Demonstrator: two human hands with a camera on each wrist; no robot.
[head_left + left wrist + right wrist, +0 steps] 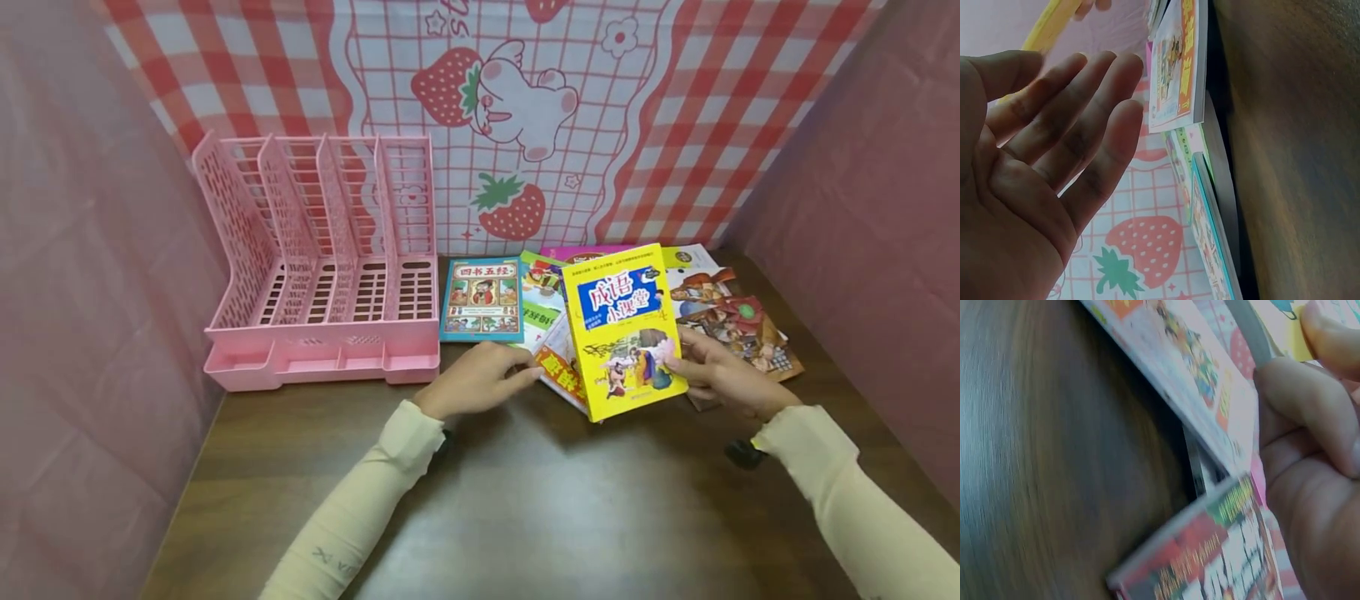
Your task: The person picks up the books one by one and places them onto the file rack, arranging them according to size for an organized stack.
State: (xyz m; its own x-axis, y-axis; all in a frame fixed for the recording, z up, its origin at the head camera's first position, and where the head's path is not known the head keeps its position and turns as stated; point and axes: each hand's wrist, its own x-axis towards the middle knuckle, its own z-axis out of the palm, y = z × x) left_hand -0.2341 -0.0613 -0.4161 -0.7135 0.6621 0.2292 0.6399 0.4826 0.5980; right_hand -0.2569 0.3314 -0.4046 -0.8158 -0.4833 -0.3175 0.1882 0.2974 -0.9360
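Note:
My right hand pinches a yellow book by its lower right edge, thumb on the cover. The book is raised and tilted above a spread of other books. In the right wrist view, the thumb and curled fingers of the right hand grip its corner. My left hand hovers left of the yellow book with nothing in it. Its fingers are loosely bent in the left wrist view, the palm showing. A blue book lies flat just beyond that hand.
A pink file rack with upright dividers and front trays stands at the left. Beneath the yellow book lie a green-and-white book, an orange-and-white book and a brown illustrated book. A strawberry-print cloth hangs behind the wooden table.

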